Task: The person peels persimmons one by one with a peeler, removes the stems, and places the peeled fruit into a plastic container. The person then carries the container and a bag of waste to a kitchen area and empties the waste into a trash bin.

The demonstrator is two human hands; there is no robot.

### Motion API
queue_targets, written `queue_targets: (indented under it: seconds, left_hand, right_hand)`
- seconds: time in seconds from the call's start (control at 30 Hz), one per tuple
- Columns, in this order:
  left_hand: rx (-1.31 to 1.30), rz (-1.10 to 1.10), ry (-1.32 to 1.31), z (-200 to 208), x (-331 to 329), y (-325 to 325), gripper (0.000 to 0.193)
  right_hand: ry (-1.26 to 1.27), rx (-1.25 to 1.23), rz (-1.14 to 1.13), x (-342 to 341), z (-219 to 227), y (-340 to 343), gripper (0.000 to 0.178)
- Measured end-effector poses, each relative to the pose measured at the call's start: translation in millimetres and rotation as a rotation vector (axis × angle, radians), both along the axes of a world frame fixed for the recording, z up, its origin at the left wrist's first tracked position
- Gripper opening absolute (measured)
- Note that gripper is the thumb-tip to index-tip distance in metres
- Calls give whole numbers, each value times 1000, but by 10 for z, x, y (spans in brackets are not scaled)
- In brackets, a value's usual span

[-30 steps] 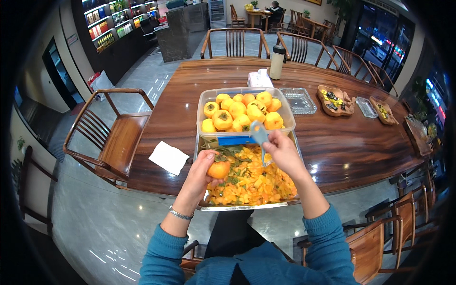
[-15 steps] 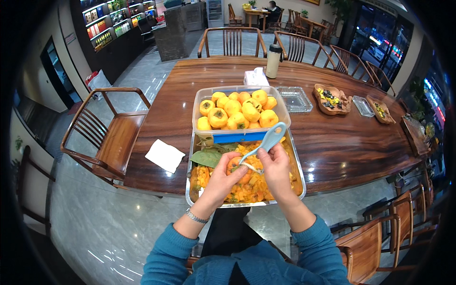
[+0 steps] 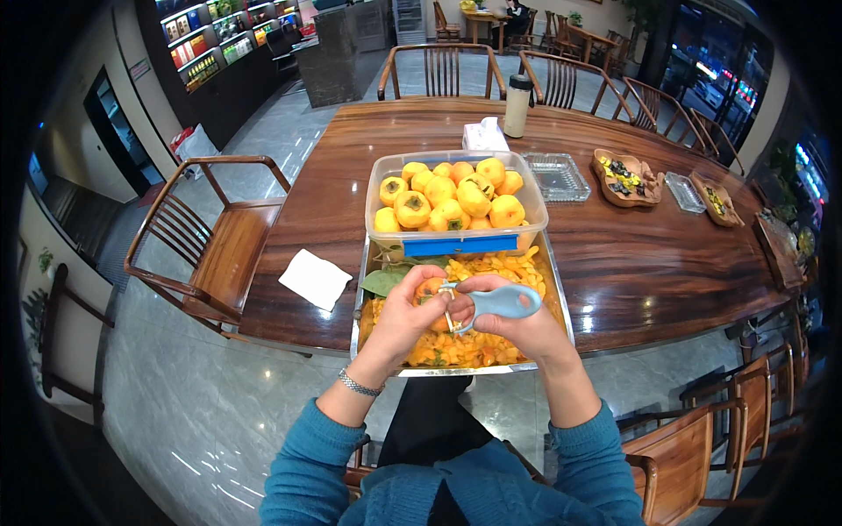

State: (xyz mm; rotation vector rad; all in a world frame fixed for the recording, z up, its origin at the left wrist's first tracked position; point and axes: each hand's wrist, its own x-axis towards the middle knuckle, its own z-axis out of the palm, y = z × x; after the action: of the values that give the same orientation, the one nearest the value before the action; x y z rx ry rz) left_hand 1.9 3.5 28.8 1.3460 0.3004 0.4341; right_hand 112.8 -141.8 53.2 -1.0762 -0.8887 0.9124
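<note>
My left hand point(image 3: 400, 319) is closed around an orange persimmon point(image 3: 427, 289), partly hidden by my fingers. In my right hand point(image 3: 537, 333) is a peeler with a light blue handle point(image 3: 507, 302), its blade end against or very near the fruit. Both hands are over a metal tray point(image 3: 565, 309) strewn with orange peelings point(image 3: 482, 351); a green leaf point(image 3: 381, 281) lies at its left side. A clear plastic box point(image 3: 379, 191) with a blue latch sits across the tray's far part, heaped with yellow-orange persimmons point(image 3: 412, 209), which look peeled.
On the glossy wooden table point(image 3: 649, 263) are a white napkin point(image 3: 316, 279), a tissue pack point(image 3: 484, 137), a tumbler point(image 3: 517, 107), a glass tray point(image 3: 558, 178) and wooden dishes point(image 3: 627, 181) of small wrapped items. Wooden chairs point(image 3: 215, 245) surround it. A person point(image 3: 517, 19) sits far off.
The peeler has turned in my right hand: its handle, upright before, now points right and lies nearly level. My right hand has rotated with it. The view has shifted slightly.
</note>
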Motion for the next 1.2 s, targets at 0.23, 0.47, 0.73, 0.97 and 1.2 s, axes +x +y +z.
queue_targets:
  seconds: [0.23,0.47,0.73,0.97,1.2]
  left_hand:
    - [-3,7,21,18,23,-8,25]
    - [109,36,40,-24,74,-36,25]
    - [-93,-121,43,-51,85,97,23]
    - [-236,-68,36,-32,38,0,41]
    - [-136,-23,1,-15,55,-119,46]
  right_hand:
    - [-138,-51,-316,-25,-123,66,29]
    - [106,57,-227,-34,-141,39,31]
    - [20,1,-262,14,-125,11,25]
    - [156,-7,-523,37,-173,12,20]
    - [72,-83,-567,-9,-173,52,20]
